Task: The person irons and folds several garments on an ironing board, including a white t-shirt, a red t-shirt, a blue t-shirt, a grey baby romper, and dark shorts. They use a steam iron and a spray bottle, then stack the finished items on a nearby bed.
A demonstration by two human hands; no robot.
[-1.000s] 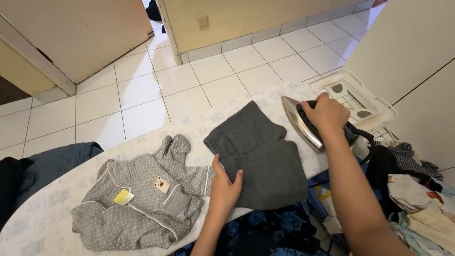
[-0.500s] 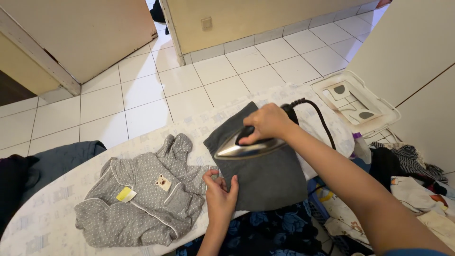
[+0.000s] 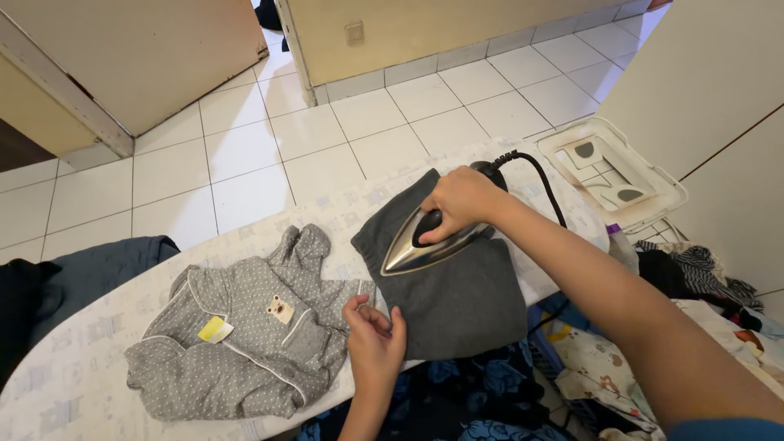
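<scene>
Gripping the iron [image 3: 425, 241] by its handle, the right hand [image 3: 461, 200] was closed around it, fingers wrapped over the top. Iron lay soleplate down on the dark cloth [image 3: 449, 282], tip pointing toward 8 o'clock, over the cloth's upper half. Black cord [image 3: 539, 175] ran off the iron's rear toward 2 o'clock.

Left hand [image 3: 374, 339] sat at the cloth's 8 o'clock corner, fingers curled and pinching the cloth's edge; the grip looked partly closed, thumb side hidden.

Dark cloth lay folded, roughly square, on the board [image 3: 73, 367], right of centre. Board ran from 8 o'clock to 2 o'clock across the view, pale printed cover.

Dotted grey garment [image 3: 245, 343] lay at 9 o'clock from the cloth, just beside it, spread flat with a yellow tag [image 3: 214, 329] and a small bear patch [image 3: 279, 309].

White iron rest [image 3: 616, 175] sat at the board's 2 o'clock end. Pile of mixed laundry [image 3: 702, 282] lay at 4 o'clock, below the board. Tiled floor [image 3: 245, 147] beyond.
</scene>
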